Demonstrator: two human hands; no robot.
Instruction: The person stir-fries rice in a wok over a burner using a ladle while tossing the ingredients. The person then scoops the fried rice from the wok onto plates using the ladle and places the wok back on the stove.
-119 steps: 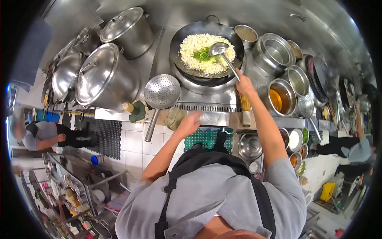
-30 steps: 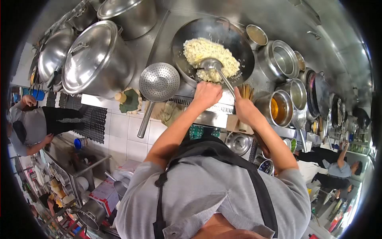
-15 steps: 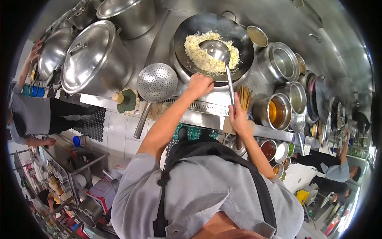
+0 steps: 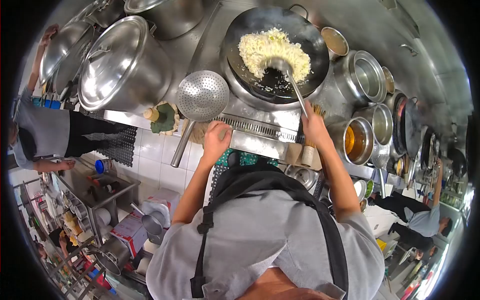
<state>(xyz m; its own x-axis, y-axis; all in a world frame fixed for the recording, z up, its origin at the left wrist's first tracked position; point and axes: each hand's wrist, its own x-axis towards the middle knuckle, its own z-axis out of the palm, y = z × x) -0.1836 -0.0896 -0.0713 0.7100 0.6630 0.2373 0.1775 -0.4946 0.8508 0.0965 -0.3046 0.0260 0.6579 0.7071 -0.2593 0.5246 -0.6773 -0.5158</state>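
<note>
My right hand (image 4: pixel 313 127) is wrapped round the handle of a metal ladle (image 4: pixel 298 92). The ladle's bowl sits in the black wok (image 4: pixel 320 45), against a mound of pale yellow fried rice (image 4: pixel 275 45). Loose grains are scattered on the wok's near side. My left hand (image 4: pixel 217 140) is at the stove's front edge, away from the wok, its fingers curled; what they close on, if anything, is hidden. Beside it lie a beige cloth (image 4: pixel 199 134) and a perforated skimmer (image 4: pixel 203 95) with its handle pointing towards me.
A large lidded stockpot (image 4: pixel 125 65) stands at the left. Metal pots line the right side, one with amber liquid (image 4: pixel 350 140). A bamboo brush (image 4: pixel 308 152) lies by my right hand. A co-worker (image 4: pixel 45 130) stands far left, another (image 4: pixel 425 220) far right.
My left hand has left the wok's near rim and moved back to the stove edge. The ladle has tipped over, and the rice has bunched towards the wok's far side.
</note>
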